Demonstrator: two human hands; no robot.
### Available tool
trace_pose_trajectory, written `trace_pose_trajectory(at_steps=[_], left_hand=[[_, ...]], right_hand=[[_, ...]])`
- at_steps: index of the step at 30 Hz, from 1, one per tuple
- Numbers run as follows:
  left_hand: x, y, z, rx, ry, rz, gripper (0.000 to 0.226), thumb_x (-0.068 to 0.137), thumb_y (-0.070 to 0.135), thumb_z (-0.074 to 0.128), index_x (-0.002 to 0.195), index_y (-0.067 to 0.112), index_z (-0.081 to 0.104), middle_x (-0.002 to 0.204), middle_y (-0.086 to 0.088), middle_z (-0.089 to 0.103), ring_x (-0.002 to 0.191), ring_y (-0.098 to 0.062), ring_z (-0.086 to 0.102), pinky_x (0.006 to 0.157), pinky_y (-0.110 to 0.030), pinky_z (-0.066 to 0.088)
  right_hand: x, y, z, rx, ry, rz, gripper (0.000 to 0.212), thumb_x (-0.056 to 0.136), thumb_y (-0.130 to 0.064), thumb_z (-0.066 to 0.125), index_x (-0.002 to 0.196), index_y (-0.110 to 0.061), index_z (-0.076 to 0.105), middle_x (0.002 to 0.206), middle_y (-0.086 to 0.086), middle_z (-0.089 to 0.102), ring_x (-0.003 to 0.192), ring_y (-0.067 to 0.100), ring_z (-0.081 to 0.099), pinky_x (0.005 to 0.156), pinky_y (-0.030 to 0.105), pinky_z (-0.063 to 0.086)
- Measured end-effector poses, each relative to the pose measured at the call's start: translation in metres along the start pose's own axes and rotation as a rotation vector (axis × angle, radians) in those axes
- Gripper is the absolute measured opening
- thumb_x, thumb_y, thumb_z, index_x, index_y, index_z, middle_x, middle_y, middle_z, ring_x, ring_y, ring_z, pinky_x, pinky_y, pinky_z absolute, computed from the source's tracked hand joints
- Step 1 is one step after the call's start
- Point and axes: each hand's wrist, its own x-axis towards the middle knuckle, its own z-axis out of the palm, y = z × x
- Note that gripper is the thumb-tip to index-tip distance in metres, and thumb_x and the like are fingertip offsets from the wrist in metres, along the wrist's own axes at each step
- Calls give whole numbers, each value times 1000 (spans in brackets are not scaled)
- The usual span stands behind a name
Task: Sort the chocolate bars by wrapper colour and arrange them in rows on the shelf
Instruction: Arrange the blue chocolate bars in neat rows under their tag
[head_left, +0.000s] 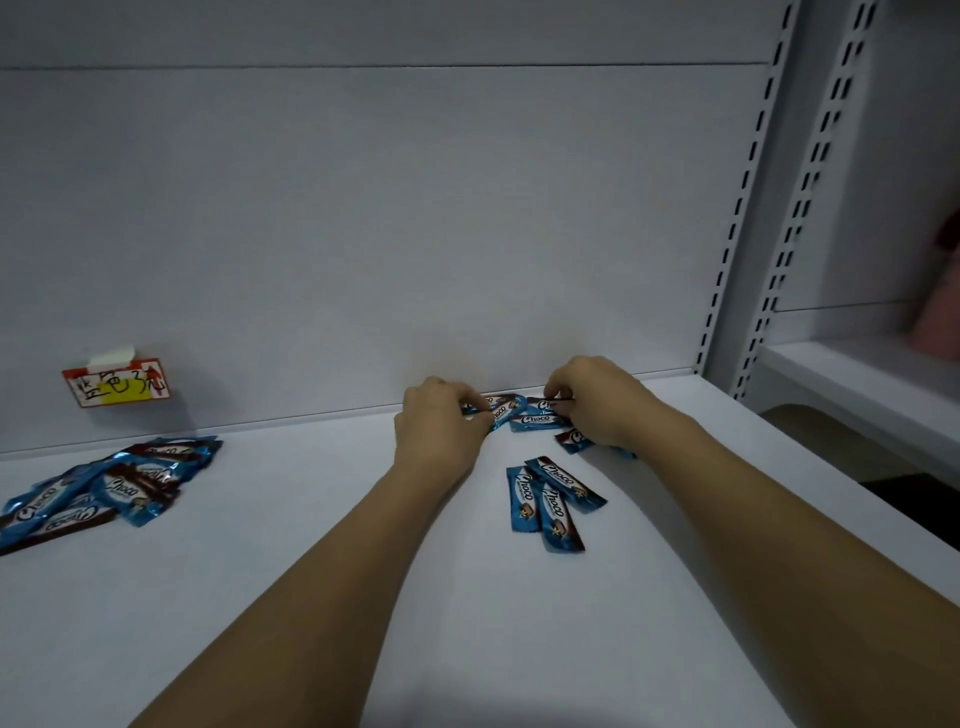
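Left hand (439, 423) & right hand (597, 402) each pinch blue chocolate bars (519, 413) at back of white shelf (311, 545) (loose pile (104, 493) far left, w/ three bars (550, 501) nearer).

A plain white back panel (363, 218) rises behind; slotted metal uprights (748, 208) stand right, beside a neighbouring shelf bay (852, 384).

Head view: the single wide-angle camera is looking forward and down from above the shelf (322, 597), facing its back panel (363, 234) at 12 o'clock, sitting close, with both forearms entering from 6 o'clock.
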Motion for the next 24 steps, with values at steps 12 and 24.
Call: trace_pose_trajectory(at_steps=[12, 24], left_hand=[[-7, 7, -1, 187, -114, 68, 38, 97, 44, 48, 131, 31, 57, 125, -3, 52, 117, -24, 40, 92, -37, 36], [-12, 4, -6, -263, -14, -70, 20, 89, 2, 59, 98, 20, 61, 106, -2, 64, 94, -19, 59, 88, -35, 51]], right_hand=[[-21, 13, -41, 377, 64, 83, 9, 91, -13, 64, 92, -22, 64, 92, -4, 64, 85, 14, 59, 71, 24, 47], [-34, 13, -50, 203, -247, -6, 11, 84, -16, 74, 89, -26, 76, 92, -11, 65, 84, 10, 54, 71, 25, 41]])
